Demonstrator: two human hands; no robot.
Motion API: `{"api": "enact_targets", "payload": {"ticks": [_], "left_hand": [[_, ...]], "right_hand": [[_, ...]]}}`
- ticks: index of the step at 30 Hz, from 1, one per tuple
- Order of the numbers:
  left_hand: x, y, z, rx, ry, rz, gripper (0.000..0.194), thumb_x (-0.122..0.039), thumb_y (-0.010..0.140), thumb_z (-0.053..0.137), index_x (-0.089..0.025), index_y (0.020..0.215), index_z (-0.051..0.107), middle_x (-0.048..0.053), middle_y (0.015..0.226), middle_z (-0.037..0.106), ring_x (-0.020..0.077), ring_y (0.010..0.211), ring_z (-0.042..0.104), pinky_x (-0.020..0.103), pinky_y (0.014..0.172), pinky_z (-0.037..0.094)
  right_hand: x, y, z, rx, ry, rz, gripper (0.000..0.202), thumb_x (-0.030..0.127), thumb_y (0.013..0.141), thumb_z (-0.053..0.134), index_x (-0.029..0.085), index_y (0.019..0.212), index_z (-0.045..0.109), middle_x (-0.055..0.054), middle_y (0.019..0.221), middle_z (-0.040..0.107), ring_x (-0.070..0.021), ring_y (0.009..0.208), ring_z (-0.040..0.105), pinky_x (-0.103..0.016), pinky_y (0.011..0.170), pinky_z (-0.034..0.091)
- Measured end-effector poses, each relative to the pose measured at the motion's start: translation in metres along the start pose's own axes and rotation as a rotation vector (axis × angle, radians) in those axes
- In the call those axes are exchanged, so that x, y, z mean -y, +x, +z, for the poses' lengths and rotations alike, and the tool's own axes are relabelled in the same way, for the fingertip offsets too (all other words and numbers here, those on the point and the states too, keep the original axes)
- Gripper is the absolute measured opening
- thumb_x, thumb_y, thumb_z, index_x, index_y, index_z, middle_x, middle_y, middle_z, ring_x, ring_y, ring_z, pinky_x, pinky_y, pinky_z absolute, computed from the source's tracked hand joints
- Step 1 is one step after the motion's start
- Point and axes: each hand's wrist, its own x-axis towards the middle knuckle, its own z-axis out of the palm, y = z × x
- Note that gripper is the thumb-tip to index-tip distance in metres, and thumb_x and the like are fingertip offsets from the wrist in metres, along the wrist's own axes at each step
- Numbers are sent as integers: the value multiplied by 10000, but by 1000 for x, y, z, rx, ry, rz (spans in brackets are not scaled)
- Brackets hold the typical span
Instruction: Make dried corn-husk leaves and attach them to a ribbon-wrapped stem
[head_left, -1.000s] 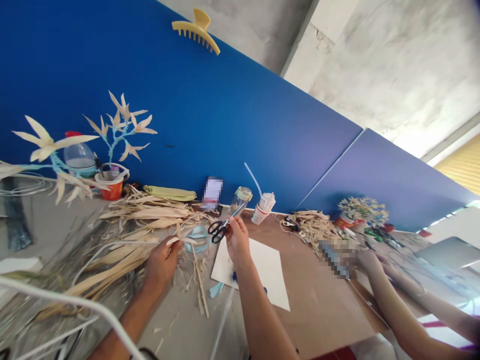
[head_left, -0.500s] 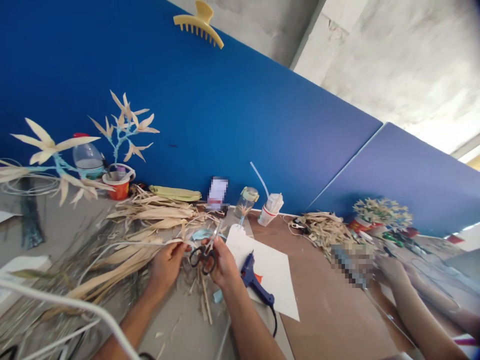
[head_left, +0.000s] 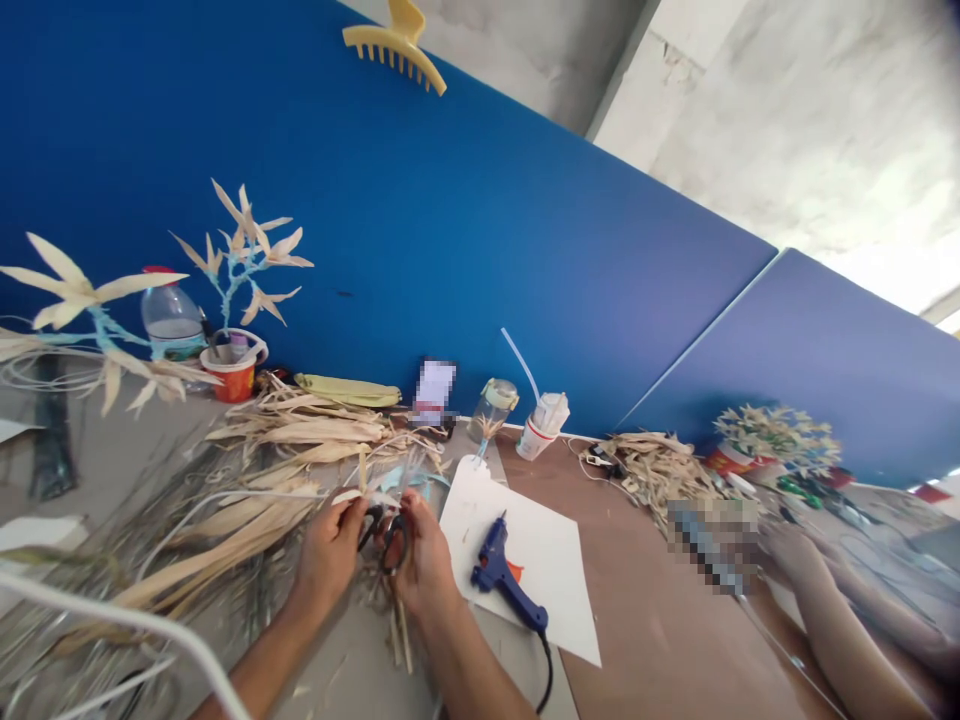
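Note:
My left hand pinches a small pale piece of corn husk between thumb and fingers. Close beside it, my right hand is closed on a pair of dark-handled scissors. The scissor blades look blurred, and whether they touch the husk I cannot tell. Light-blue paper strips lie just behind the hands. A blue glue gun rests on a white sheet to the right of my right hand. Dried corn husks spread out left of my left hand.
Husk flowers on blue stems stand in a red cup at the left. A phone, a glass jar and a white cup line the blue partition. A white cable crosses front left. Another person's hands work at right.
My right hand has moved left with the scissors, bringing them close to my left hand. The scissors have turned. The view has shifted slightly.

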Motion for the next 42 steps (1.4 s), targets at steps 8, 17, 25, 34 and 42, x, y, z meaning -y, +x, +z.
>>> {"api": "enact_targets", "payload": {"ticks": [8, 17, 25, 34, 42], "left_hand": [[-6, 3, -7, -97, 23, 81, 283, -453, 852, 471, -226, 732, 590, 26, 718, 646, 203, 699, 608, 298, 680, 495], [-8, 4, -12, -84, 39, 242, 247, -365, 874, 442, -224, 737, 591, 25, 763, 634, 186, 714, 599, 287, 699, 484], [10, 18, -22, -203, 71, 243, 276, -369, 857, 456, -224, 667, 594, 31, 693, 647, 198, 681, 599, 290, 666, 473], [11, 22, -29, -232, 30, 226, 271, -389, 872, 468, -197, 817, 651, 45, 788, 690, 208, 765, 637, 302, 728, 492], [19, 25, -28, -273, 67, 242, 286, -368, 868, 468, -205, 680, 609, 29, 676, 652, 205, 725, 639, 299, 699, 498]], "right_hand": [[-2, -17, 6, 215, -75, 141, 350, 166, 614, 815, 224, 914, 645, 41, 737, 649, -77, 524, 553, -187, 496, 462], [9, -11, -7, 367, -213, 52, 499, 405, 640, 834, 228, 1073, 659, 3, 831, 666, -51, 440, 496, -184, 424, 358], [40, -13, -14, 406, -337, 49, 432, 380, 648, 820, 225, 1018, 661, -38, 775, 678, -73, 507, 463, -179, 482, 320], [44, -20, -18, 645, -703, 94, 652, 658, 634, 728, 131, 1012, 664, -7, 602, 574, -69, 474, 326, -215, 470, 200], [56, -10, -40, 723, -677, 218, 615, 610, 608, 767, 87, 922, 695, 9, 522, 549, -62, 408, 396, -199, 413, 206]]}}
